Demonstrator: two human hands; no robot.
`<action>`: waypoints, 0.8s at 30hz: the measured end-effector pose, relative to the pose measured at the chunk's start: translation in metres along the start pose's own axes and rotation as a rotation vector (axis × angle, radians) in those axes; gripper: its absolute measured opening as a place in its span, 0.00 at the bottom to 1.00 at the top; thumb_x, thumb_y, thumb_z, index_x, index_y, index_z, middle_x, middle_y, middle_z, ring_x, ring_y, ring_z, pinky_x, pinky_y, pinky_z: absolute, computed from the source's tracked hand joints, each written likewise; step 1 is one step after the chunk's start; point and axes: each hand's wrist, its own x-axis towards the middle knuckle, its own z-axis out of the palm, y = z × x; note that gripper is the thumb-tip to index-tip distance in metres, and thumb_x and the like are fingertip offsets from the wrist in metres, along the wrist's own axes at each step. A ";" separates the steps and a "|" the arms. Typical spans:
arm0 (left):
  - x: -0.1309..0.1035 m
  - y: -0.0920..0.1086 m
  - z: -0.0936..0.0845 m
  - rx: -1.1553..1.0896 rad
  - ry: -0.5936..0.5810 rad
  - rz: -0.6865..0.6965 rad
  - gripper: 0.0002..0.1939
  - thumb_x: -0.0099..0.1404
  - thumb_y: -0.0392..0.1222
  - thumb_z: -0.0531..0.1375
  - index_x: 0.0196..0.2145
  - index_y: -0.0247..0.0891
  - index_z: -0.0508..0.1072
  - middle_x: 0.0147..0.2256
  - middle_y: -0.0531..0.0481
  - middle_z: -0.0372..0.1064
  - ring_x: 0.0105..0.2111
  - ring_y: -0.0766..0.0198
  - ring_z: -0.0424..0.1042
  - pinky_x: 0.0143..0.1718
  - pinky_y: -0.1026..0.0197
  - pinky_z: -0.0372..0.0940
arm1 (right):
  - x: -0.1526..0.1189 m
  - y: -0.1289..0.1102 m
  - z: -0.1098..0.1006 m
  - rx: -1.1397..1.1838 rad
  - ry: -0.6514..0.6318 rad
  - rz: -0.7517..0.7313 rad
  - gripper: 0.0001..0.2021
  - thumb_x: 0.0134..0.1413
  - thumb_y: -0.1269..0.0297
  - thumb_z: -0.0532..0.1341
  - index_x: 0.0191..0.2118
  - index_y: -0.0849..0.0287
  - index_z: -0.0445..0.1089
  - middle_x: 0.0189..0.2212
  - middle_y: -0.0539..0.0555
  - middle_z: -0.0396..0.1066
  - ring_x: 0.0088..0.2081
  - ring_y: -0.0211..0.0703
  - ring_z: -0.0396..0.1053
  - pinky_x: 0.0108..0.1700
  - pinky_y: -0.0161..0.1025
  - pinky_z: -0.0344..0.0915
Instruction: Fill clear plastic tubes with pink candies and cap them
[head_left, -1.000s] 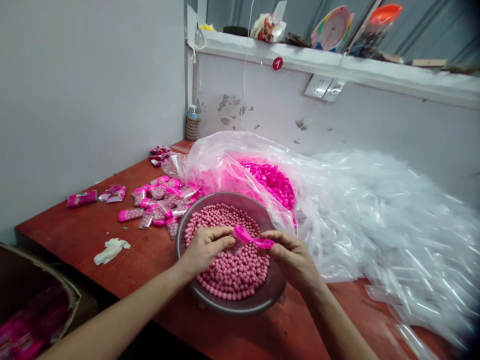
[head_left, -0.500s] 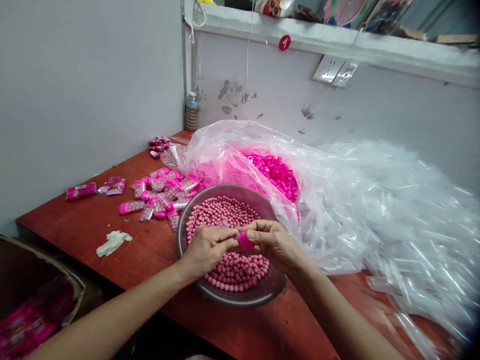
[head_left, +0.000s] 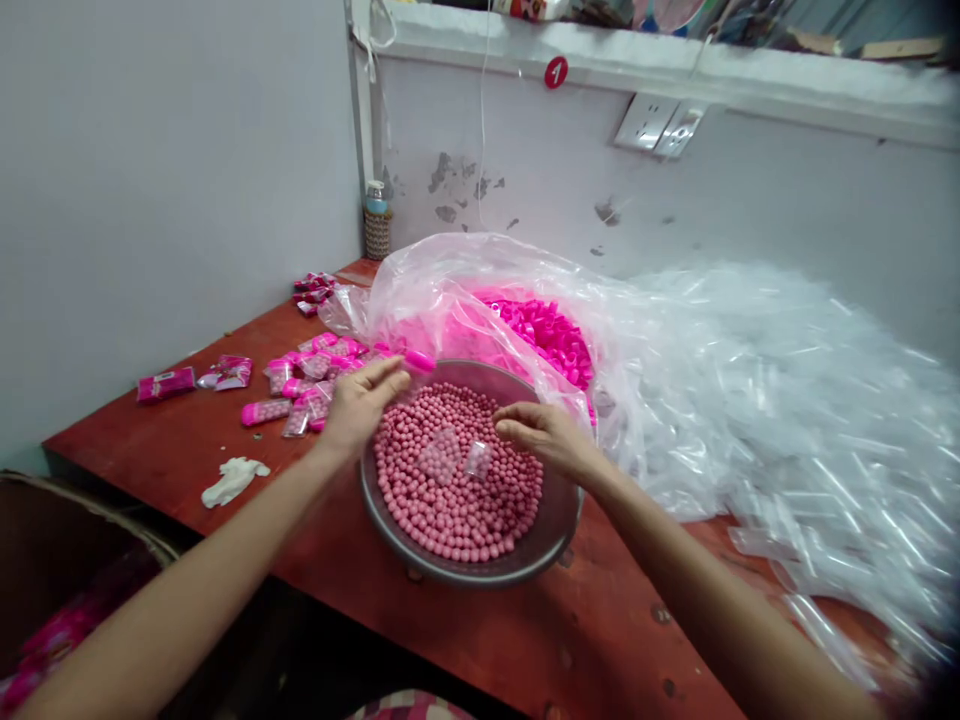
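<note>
My left hand (head_left: 364, 400) is over the left rim of a grey bowl (head_left: 566, 545), pinching a small clear container with a bright pink cap (head_left: 418, 362); its body is blurred. Pink beads (head_left: 465, 530) fill much of the bowl, and a clear scoop-like piece (head_left: 439, 455) and a small clear tube-like piece (head_left: 478, 460) lie on them. Above the beads' right side hovers my right hand (head_left: 544, 435), its fingers loosely bent and slightly apart, with nothing visible in them. Left of the bowl is a pile of bead-filled, pink-capped clear containers (head_left: 319, 368).
Behind the bowl, a clear plastic bag (head_left: 450, 255) holds many pink caps (head_left: 551, 340). Clear plastic tubes (head_left: 750, 400) heap up on the right. Pink packets (head_left: 166, 384) and a crumpled white scrap (head_left: 234, 481) lie on the red table (head_left: 480, 625). A cardboard box (head_left: 75, 505) stands lower left.
My hands have parted from above the beads. The left moved left and up with the pink-capped container; the right let go of it and stayed over the bowl. The view shifted slightly.
</note>
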 end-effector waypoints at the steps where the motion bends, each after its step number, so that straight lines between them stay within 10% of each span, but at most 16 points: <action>1: 0.015 -0.008 -0.012 0.066 0.064 0.020 0.22 0.53 0.45 0.62 0.44 0.32 0.72 0.40 0.44 0.74 0.38 0.57 0.72 0.41 0.55 0.67 | 0.002 0.004 0.001 -0.196 -0.031 -0.013 0.12 0.51 0.57 0.57 0.37 0.59 0.70 0.33 0.53 0.72 0.34 0.41 0.68 0.36 0.37 0.62; 8: 0.055 -0.033 -0.049 0.413 0.196 0.116 0.19 0.53 0.42 0.60 0.44 0.33 0.72 0.43 0.45 0.73 0.44 0.57 0.69 0.49 0.56 0.61 | 0.018 0.015 0.025 -0.812 -0.173 0.046 0.15 0.44 0.57 0.62 0.38 0.59 0.69 0.38 0.57 0.70 0.40 0.47 0.68 0.35 0.35 0.58; 17: -0.020 0.018 0.014 0.561 -0.414 0.405 0.15 0.59 0.39 0.56 0.45 0.36 0.71 0.43 0.45 0.72 0.44 0.59 0.70 0.47 0.59 0.61 | 0.026 0.020 0.029 -0.798 -0.147 0.025 0.10 0.45 0.58 0.62 0.31 0.60 0.67 0.31 0.53 0.70 0.32 0.41 0.67 0.30 0.32 0.56; 24: -0.034 0.015 0.044 0.462 -0.653 0.260 0.10 0.58 0.35 0.56 0.39 0.36 0.71 0.34 0.47 0.72 0.35 0.59 0.70 0.39 0.58 0.62 | -0.004 -0.012 0.015 -0.535 0.065 -0.315 0.04 0.53 0.67 0.56 0.31 0.61 0.66 0.31 0.54 0.67 0.34 0.39 0.66 0.36 0.34 0.60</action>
